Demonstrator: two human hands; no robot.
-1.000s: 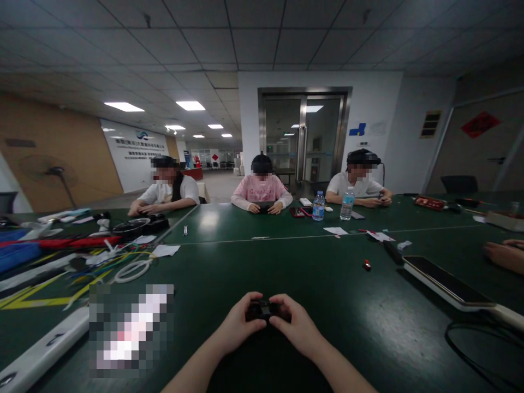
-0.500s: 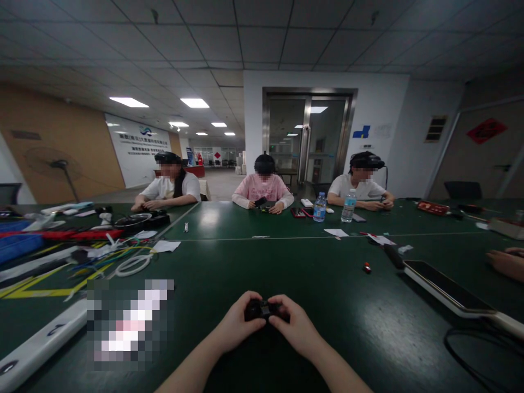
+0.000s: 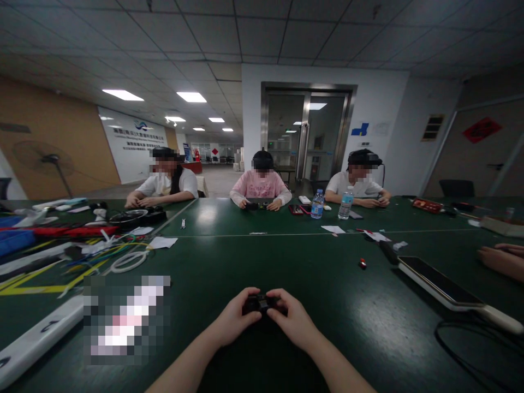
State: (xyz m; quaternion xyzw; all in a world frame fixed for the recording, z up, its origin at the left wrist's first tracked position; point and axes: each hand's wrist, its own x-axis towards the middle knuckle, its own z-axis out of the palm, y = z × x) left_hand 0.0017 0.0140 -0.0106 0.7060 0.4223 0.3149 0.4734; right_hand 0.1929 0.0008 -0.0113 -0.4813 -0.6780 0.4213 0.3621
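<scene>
Both of my hands grip a small black object [image 3: 262,303] with dark rounded ends and a lighter piece in its middle; its exact kind is hard to make out. My left hand [image 3: 238,316] has its fingers and thumb closed round the left end. On the other end, my right hand [image 3: 290,317] is closed with fingers above and thumb below. Most of the object hides behind my fingers. It is held above the dark green table [image 3: 229,262], near the table's front.
A white power strip [image 3: 45,338] and a blurred-out patch [image 3: 129,322] are at the left, with cables [image 3: 129,262] behind. At right are a phone-like device [image 3: 440,281] and a black cord [image 3: 446,344]. Bottles [image 3: 317,204] and several people sit across; another person's hand [image 3: 499,262] is at right.
The whole view has shifted slightly. My hands keep hold of the black object in nearly the same pose. The person opposite has lowered a dark piece toward the table.
</scene>
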